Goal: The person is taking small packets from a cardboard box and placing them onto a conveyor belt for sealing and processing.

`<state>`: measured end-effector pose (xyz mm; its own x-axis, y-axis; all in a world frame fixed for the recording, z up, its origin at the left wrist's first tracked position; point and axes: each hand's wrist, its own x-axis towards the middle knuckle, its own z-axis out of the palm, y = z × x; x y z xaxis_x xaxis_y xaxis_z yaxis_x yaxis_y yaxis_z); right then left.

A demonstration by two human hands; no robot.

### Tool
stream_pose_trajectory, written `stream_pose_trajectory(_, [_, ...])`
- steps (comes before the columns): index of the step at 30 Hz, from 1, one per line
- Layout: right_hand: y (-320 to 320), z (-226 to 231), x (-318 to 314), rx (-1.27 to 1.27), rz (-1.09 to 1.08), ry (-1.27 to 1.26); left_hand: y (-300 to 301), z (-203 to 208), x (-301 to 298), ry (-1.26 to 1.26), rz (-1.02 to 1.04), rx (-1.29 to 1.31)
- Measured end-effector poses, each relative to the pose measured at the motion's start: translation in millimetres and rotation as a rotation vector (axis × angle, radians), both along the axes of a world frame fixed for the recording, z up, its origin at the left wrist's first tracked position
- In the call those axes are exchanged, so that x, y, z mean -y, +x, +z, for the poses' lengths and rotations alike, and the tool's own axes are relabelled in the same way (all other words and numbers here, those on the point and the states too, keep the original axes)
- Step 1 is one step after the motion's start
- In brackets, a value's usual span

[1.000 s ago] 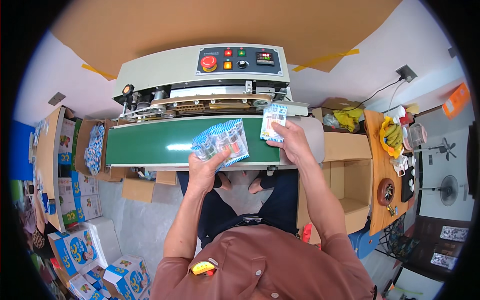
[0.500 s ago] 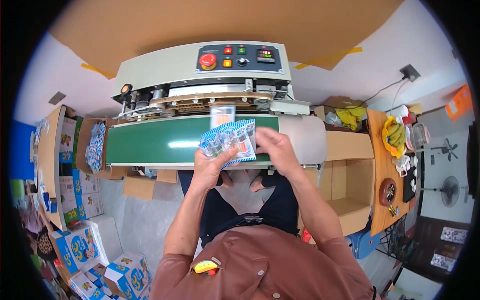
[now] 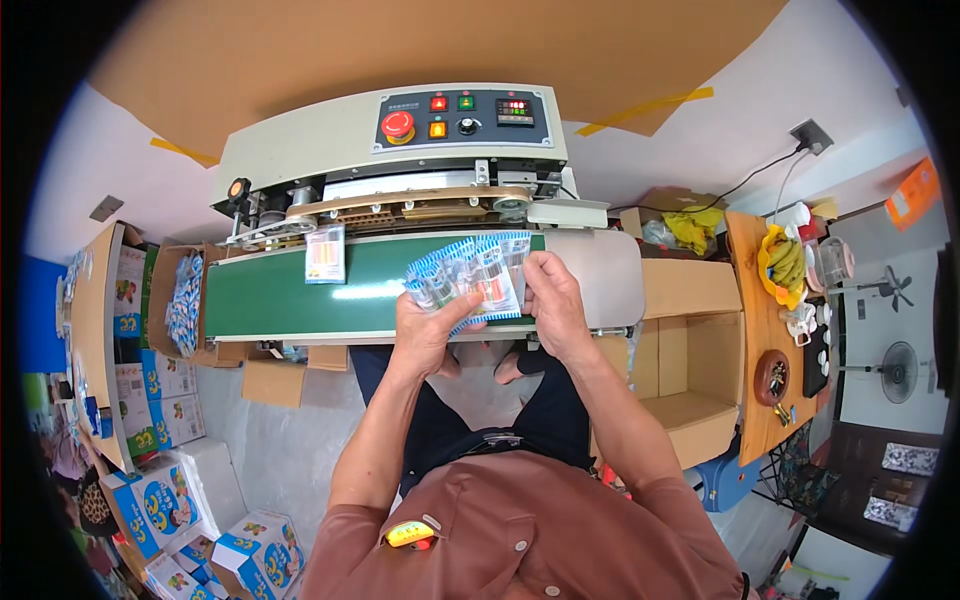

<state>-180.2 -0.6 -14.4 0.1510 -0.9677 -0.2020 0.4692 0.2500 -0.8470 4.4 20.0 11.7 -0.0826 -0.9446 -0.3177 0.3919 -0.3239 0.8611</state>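
Note:
My left hand (image 3: 424, 332) is closed round a fanned stack of small clear plastic packets (image 3: 462, 272) with blue-striped edges and colourful sticks inside. At the right end of the fan, my right hand (image 3: 556, 302) pinches the edge of the outermost packet. Both hands are over the near edge of the green conveyor belt (image 3: 262, 284). It runs along the front of a band sealing machine (image 3: 310, 140) with a lit control panel. Farther left, a single packet (image 3: 325, 256) lies on the belt, its top edge at the sealing track (image 3: 400, 207).
To the left, a carton (image 3: 184, 300) holds many packets, and printed boxes (image 3: 150, 505) stand on the floor. An open cardboard box (image 3: 690, 350) sits to the right, beside a wooden table (image 3: 752, 330) with bananas (image 3: 787, 264). A power cord (image 3: 745, 195) runs to the wall.
The packet on the belt has travelled left along the sealing track. My right hand has moved from loose beside the fan to pinching its outermost packet.

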Motion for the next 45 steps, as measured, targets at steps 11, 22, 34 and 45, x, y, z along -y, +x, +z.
stream_pose_trajectory(11, [-9,13,4,-0.025,0.102,0.144,4,-9,1,-0.021,0.046,-0.006])
stream_pose_trajectory(22, [-28,18,39,-0.289,-0.011,0.237,18,-5,7,0.048,0.104,0.071])
stream_pose_trajectory(34, [4,26,24,-0.316,0.08,0.094,3,-1,13,0.045,0.056,0.064])
stream_pose_trajectory(45, [-41,26,10,-0.246,-0.085,0.156,1,5,12,0.096,0.018,0.06])
